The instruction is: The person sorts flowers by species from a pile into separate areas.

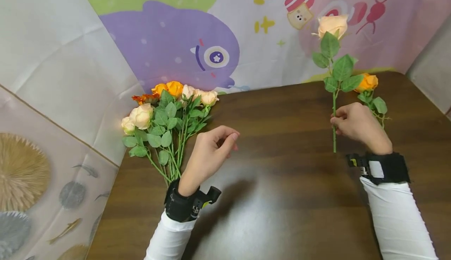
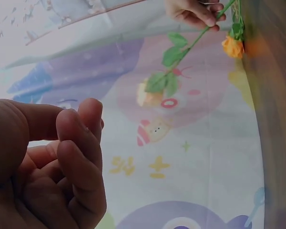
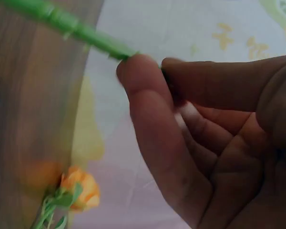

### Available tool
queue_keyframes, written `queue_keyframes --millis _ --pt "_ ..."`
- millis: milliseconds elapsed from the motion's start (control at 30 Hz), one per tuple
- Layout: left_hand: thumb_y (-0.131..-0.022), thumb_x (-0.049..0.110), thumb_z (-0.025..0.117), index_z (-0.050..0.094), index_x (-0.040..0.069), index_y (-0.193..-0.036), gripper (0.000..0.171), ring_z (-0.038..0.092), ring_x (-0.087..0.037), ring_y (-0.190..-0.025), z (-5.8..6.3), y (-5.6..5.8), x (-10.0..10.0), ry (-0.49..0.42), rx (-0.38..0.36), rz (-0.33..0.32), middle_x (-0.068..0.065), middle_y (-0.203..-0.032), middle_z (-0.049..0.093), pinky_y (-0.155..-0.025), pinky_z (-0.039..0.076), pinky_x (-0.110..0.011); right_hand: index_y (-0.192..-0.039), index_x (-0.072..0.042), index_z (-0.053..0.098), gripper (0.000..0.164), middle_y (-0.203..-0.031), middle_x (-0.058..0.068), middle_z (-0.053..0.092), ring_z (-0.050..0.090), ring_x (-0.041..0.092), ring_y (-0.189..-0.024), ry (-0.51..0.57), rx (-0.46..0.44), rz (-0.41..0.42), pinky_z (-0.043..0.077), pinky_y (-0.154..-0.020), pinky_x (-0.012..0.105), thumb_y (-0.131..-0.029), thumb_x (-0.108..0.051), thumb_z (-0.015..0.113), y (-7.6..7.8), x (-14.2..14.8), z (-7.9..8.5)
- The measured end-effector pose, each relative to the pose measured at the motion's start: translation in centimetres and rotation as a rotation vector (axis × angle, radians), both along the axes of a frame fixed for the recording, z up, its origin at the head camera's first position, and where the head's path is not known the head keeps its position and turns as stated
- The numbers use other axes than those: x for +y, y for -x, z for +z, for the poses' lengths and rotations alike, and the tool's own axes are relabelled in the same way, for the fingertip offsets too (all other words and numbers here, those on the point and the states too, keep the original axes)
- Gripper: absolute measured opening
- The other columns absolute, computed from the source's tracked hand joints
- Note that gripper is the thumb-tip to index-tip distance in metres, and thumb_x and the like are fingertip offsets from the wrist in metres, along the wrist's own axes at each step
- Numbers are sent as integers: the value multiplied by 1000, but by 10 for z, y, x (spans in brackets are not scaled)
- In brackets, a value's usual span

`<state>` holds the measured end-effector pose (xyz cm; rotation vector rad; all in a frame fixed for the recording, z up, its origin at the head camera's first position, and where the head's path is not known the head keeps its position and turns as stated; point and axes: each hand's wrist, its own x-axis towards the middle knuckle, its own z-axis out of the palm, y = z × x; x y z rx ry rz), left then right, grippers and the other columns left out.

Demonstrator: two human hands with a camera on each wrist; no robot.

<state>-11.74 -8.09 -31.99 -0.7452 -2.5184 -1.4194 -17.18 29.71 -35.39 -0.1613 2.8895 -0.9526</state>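
My right hand (image 1: 359,125) pinches the green stem of a peach rose (image 1: 332,26) between thumb and fingertips. The rose stands upright, bloom at the top, above the table's right side; its cut stem end pokes out below the fingers. In the right wrist view, the stem (image 3: 81,32) runs into the pinch. An orange rose (image 1: 368,82) lies behind that hand. My left hand (image 1: 209,154) hovers over the table with loosely curled fingers (image 2: 81,167) and holds nothing. Close to it lies a bunch of roses (image 1: 169,125) in peach, pale pink and orange, some stems partly hidden by the wrist.
The dark wooden table (image 1: 275,146) extends between the hands. A cartoon-printed cloth (image 1: 155,48) hangs along its back edge. Another patterned cloth (image 1: 88,134) borders the left side, and a pale wall (image 1: 437,64) the right. Black camera straps encircle both wrists.
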Motion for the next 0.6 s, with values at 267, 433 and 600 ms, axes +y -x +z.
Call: queue_keyframes --millis 267,433,600 --pt "-100 10 58 71 7 -96 14 56 -7 -53 0 -3 -2 15 6 4 -5 -71 66 -49 48 -26 -60 -9 55 34 -56 1 60 54 16 -53 -141 -74 31 35 -51 31 -94 -9 58 4 17 -13" --pt "-99 9 59 71 6 -96 13 55 -6 -52 0 -5 -2 31 14 8 -4 -70 66 -49 47 -25 -57 -9 53 31 -52 -2 47 45 16 -51 -187 -158 20 34 -50 30 -88 -7 57 5 19 -19" --pt "-99 9 60 71 6 -96 12 55 -5 -53 0 -5 0 40 34 -7 1 -70 65 -50 47 -25 -56 -10 49 28 -55 -2 39 43 17 -52 -219 -220 -32 34 -50 30 -82 -1 54 6 22 -26"
